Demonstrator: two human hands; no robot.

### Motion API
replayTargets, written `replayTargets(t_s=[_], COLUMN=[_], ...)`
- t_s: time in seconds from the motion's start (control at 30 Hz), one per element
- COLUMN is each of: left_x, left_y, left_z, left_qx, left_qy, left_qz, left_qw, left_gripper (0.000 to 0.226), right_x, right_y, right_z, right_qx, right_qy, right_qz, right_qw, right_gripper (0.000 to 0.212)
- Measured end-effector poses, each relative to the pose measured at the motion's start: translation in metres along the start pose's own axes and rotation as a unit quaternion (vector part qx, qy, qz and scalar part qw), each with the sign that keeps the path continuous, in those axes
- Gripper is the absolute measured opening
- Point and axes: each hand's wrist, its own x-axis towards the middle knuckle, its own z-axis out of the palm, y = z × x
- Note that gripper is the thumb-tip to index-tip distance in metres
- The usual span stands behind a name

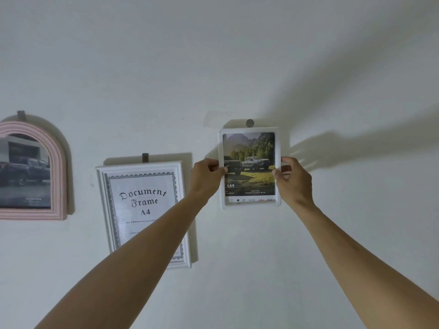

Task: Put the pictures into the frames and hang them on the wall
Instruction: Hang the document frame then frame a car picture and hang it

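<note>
Both hands pinch the small white frame (250, 168) at mid-height: the left hand (206, 173) curls thumb and fingers over its left edge, the right hand (293, 174) does the same on its right edge. Held evenly like this, the frame can probably be levelled and seated against the wall (237, 55). Directly above the grip, a round grey hook (250, 122) meets the frame's top edge. The frame looks like smooth plastic with rounded corners, enclosing a glossy truck picture (249, 162). Left of the grip hangs a white moulded document frame (142, 210) with ornate printed border; farther left, a ribbed pink arched frame (31, 169).
</note>
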Motion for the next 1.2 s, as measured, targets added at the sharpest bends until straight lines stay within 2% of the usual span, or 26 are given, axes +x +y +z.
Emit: replayTargets(t_s=[0.17,0.3,0.43,0.57,0.87,1.03,1.2], left_x=[-0.002,-0.007,-0.027,-0.052,-0.116,-0.156,-0.199], left_y=[0.007,0.001,-0.016,-0.043,-0.122,-0.172,-0.218], left_z=[-0.002,-0.019,-0.054,-0.097,-0.178,-0.215,-0.254], left_qx=[-0.024,-0.018,-0.009,0.006,-0.023,-0.042,-0.017], left_qy=[0.01,0.006,-0.011,-0.028,-0.07,-0.084,-0.117], left_qz=[0.02,0.016,-0.007,-0.023,-0.141,-0.22,-0.292], left_qw=[0.999,1.0,1.0,0.999,0.987,0.971,0.949], left_gripper=[0.011,0.02,0.024,0.016,0.016,0.009,0.036], right_x=[0.01,-0.003,-0.043,-0.089,-0.198,-0.266,-0.33], right_y=[-0.007,-0.016,-0.027,-0.041,-0.061,-0.055,-0.047], right_z=[-0.008,-0.006,0.01,0.035,0.088,0.12,0.154], right_qx=[0.003,0.015,0.023,0.031,0.009,0.016,0.02], right_qy=[0.004,0.005,-0.008,-0.03,-0.101,-0.156,-0.22], right_qz=[-0.012,-0.01,0.002,0.017,0.061,0.118,0.185], right_qw=[1.0,1.0,1.0,0.999,0.993,0.981,0.958], right_gripper=[0.033,0.032,0.031,0.03,0.031,0.031,0.028])
